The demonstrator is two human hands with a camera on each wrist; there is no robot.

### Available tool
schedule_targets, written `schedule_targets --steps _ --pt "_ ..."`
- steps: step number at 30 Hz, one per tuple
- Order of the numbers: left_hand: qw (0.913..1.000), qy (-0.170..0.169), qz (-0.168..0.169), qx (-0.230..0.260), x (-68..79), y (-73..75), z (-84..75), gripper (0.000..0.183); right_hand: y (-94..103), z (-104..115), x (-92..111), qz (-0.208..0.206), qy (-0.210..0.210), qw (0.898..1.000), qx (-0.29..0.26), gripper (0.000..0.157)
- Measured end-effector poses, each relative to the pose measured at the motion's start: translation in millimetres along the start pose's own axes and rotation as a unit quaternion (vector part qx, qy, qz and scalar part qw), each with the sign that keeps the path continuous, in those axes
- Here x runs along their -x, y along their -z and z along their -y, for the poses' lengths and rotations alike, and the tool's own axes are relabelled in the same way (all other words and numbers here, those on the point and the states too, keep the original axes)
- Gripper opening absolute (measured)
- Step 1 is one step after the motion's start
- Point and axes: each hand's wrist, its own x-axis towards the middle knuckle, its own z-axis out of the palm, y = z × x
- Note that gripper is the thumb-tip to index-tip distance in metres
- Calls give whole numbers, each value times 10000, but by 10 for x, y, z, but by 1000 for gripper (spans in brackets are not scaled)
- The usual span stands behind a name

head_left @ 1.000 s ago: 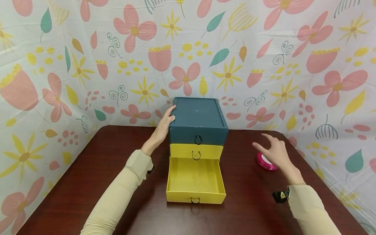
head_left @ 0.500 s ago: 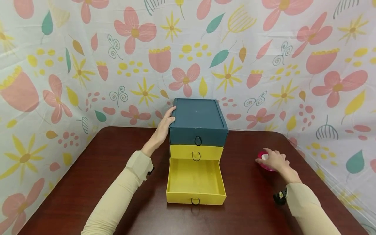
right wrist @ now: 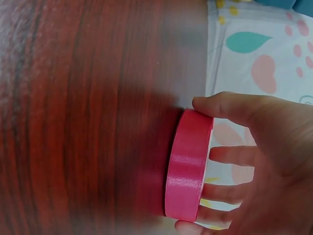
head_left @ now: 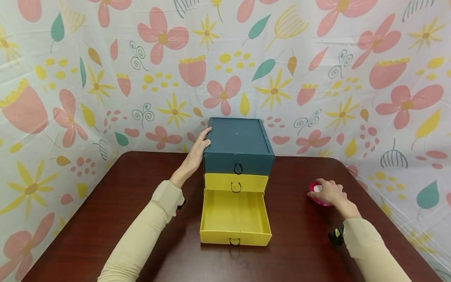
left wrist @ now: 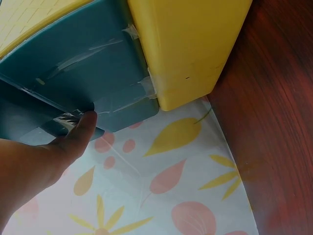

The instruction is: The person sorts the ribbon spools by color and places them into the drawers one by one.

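A small drawer cabinet (head_left: pixel 237 135) with a dark teal top stands on the table. Its bottom yellow drawer (head_left: pixel 215 237) is pulled far out and holds nothing visible; the yellow drawer (head_left: pixel 219 182) above juts out a little. My left hand (head_left: pixel 192 157) rests against the cabinet's left side near the top, and the left wrist view has a digit touching the teal wall (left wrist: pixel 93 63). At the right, my right hand (head_left: pixel 332 193) grips a roll of pink ribbon (right wrist: pixel 188 166) from above, thumb at one edge, fingers across its face. The roll lies flat on the table.
The dark reddish-brown wooden table (head_left: pixel 289 250) extends around the cabinet on both sides. Behind it hangs a floral-patterned cloth (head_left: pixel 296 78), which also runs along the left and right sides. Black loop pulls (head_left: pixel 234 242) hang on the drawer fronts.
My right hand has come down from above the ribbon roll onto it, and its fingers now grip it. The left hand and the cabinet have stayed in place.
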Motion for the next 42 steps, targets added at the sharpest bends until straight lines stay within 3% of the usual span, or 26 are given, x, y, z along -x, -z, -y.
schedule_targets --steps 8,15,23,33,42 --pt "10000 33 8 -63 -5 6 -13 59 -8 47 45 -123 105 9998 -69 72" --pt "10000 70 12 -41 10 3 -3 59 -67 167 151 -419 478 9979 -123 68" --pt "10000 37 31 -6 3 6 8 59 -82 395 292 -812 1010 9912 -270 66" --pt "10000 43 19 -13 13 5 19 59 19 747 503 -660 1244 9886 -539 69" --pt "10000 35 38 83 15 6 14 59 114 1037 666 -796 1686 9807 -596 67"
